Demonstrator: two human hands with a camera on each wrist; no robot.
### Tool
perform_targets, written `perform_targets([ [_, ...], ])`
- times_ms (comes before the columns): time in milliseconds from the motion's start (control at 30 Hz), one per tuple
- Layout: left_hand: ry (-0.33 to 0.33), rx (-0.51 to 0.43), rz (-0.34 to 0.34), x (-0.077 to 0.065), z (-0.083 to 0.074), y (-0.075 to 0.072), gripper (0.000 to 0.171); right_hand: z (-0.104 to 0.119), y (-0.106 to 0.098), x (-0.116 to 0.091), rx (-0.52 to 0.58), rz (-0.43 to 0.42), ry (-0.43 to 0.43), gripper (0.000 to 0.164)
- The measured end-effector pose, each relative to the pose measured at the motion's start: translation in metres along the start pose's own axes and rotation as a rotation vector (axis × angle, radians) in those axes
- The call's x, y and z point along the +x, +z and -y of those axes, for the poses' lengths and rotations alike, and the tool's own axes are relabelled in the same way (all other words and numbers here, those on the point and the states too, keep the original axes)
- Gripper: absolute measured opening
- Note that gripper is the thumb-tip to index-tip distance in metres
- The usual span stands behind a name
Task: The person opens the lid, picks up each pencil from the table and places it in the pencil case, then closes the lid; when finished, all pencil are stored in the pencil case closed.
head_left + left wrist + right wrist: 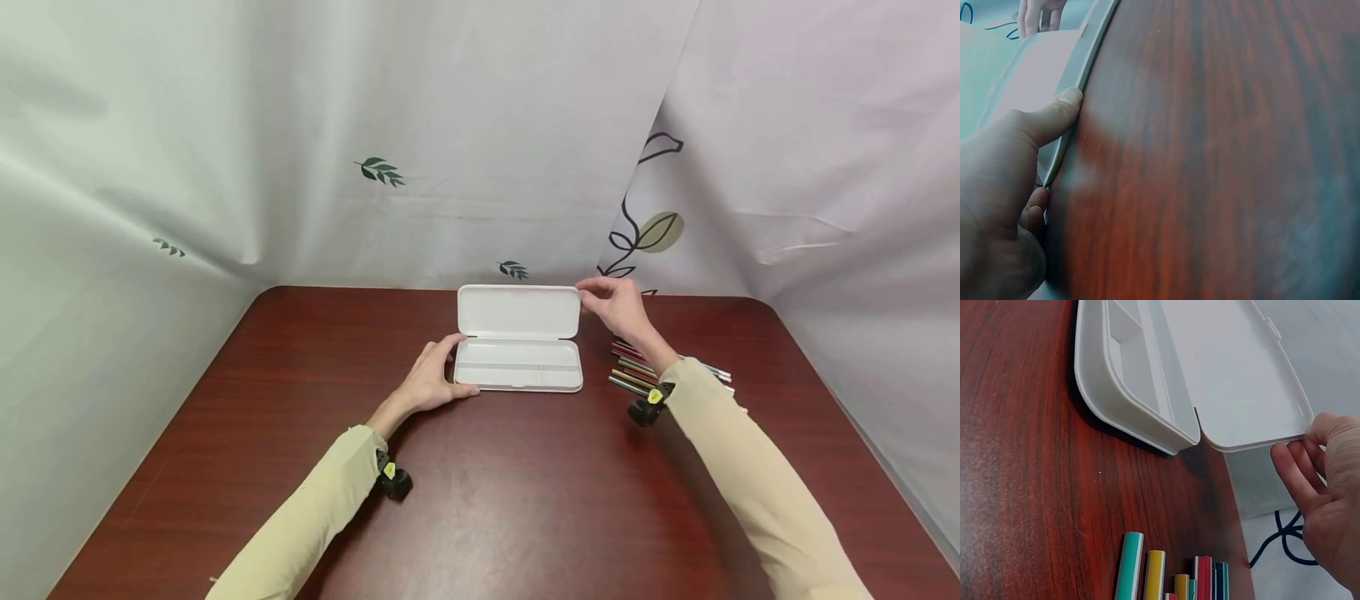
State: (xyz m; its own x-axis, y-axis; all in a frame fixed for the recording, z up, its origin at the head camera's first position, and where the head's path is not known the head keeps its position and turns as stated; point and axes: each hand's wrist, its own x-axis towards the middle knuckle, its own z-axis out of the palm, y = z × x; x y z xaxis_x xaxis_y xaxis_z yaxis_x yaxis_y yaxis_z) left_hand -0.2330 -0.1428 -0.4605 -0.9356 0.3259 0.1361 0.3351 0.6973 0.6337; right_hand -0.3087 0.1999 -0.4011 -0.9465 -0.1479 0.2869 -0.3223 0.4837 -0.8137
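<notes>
A white pencil case (495, 377) lies on the table with its lid (517, 311) raised at the back. Its shallow base is divided into compartments, with nothing lying in them. My left hand (429, 379) grips the base's left end, the thumb (1057, 115) along the front edge and the fingers round the side. At the lid's upper right corner, my right hand (618, 308) pinches the rim between thumb and fingertips, as the right wrist view shows. Beneath my right forearm lie several coloured pencils (1129, 565), partly hidden by the sleeve in the head view.
The dark red wooden table (525, 483) ends just behind the pencil case. White curtains (465, 167) with leaf prints hang along its back and sides. A small black camera (393, 482) is strapped to my left wrist, another (643, 412) to my right.
</notes>
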Motion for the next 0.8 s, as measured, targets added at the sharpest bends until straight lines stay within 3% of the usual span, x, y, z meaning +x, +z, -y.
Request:
perform_targets([
  [333,0.021,-0.001,0.002,0.000,0.001,0.000,0.091,-0.004,0.000,0.005,0.125,0.028,0.084,0.024],
  [800,0.014,-0.002,-0.002,-0.001,0.002,-0.002,0.091,-0.007,0.007,0.012,0.192,0.039,0.114,0.023],
])
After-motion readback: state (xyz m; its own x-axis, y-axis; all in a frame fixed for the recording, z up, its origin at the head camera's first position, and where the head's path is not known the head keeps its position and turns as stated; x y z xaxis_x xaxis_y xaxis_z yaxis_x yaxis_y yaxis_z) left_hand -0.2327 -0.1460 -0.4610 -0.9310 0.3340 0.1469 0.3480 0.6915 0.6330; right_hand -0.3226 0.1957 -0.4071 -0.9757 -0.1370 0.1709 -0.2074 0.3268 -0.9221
